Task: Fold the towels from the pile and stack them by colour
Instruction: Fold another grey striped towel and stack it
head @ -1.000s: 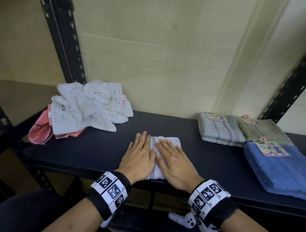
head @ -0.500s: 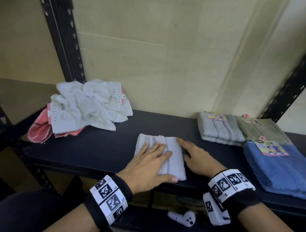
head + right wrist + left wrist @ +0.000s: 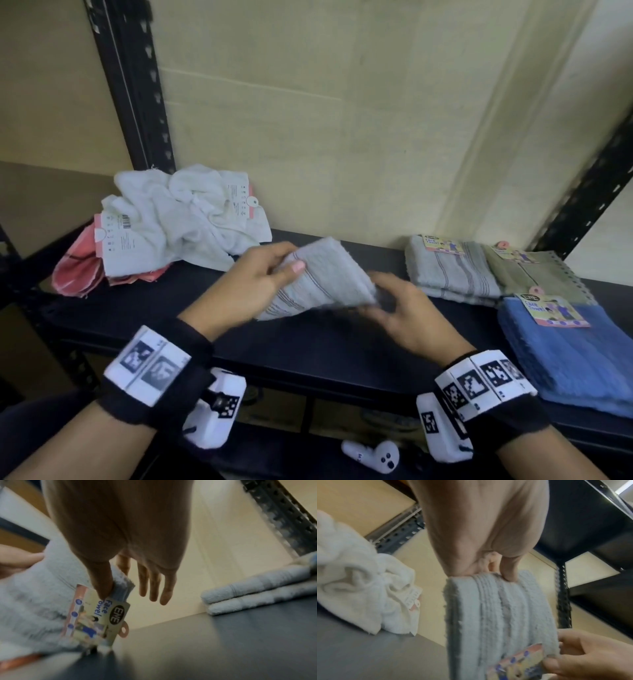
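Grey, folded and finely striped, the towel (image 3: 318, 279) is held clear above the middle of the black shelf (image 3: 308, 346). The left hand (image 3: 250, 284) grips its far-left edge, thumb on top and fingers curled beneath. The right hand (image 3: 407, 318) pinches the near-right corner beside the paper label (image 3: 96, 618) between thumb and forefinger, the other fingers spread loosely. To the right lie the matching grey stack (image 3: 452, 274), an olive towel (image 3: 534, 277) and a blue towel (image 3: 575, 356); at far left sits the unfolded pile (image 3: 178, 219) of white over pink. Risk: with support at only two edges, the layers may slip apart in transit, and the fold would open before reaching the grey stack.
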